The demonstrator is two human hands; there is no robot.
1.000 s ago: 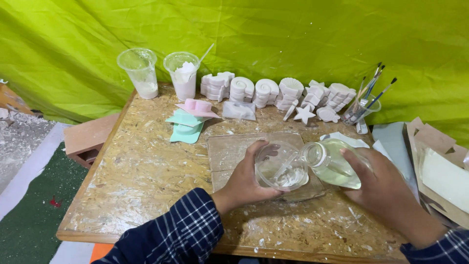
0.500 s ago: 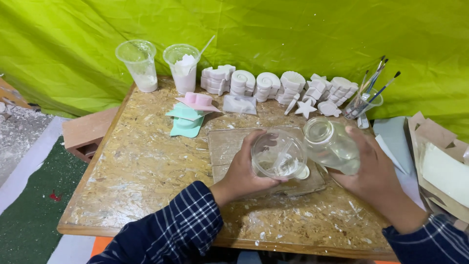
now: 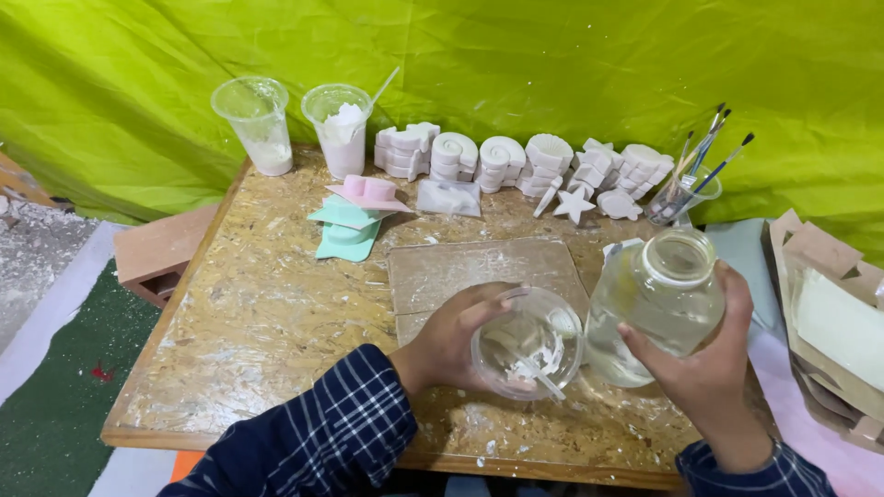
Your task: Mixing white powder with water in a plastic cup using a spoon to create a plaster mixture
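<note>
While seen from the head view: left hand (image 3: 451, 342) wrapped around the near-left side of a clear plastic cup (image 3: 528, 342), fingers curled over the rim, cup held just above the bench (image 3: 258, 313). Inside the cup, white residue and a white stirrer (exact contents hard to tell). Right hand (image 3: 709, 368) clasped around a clear glass jar (image 3: 658, 304), lidless, tilted slightly, clear liquid in the lower part. Jar just beside the cup on its right, sides nearly touching; mouth of jar above the cup rim, no stream visible.

Under the cup, a flat square board (image 3: 479, 271) lying on the bench. Toward the back edge: two tall plastic cups (image 3: 258, 124), the right-hand one holding white powder and a stick. Next to these, a row of white plaster casts (image 3: 516, 156) (shells, stars, stacked shapes), standing against the green tarp (image 3: 552, 55). In front of the row, pink and mint moulds (image 3: 354, 216), stacked. At far right of the row, a small clear container of paintbrushes (image 3: 695, 170), bristles up. Off the right edge of the bench, cardboard pieces (image 3: 829, 304). Both sleeves dark blue check.
</note>
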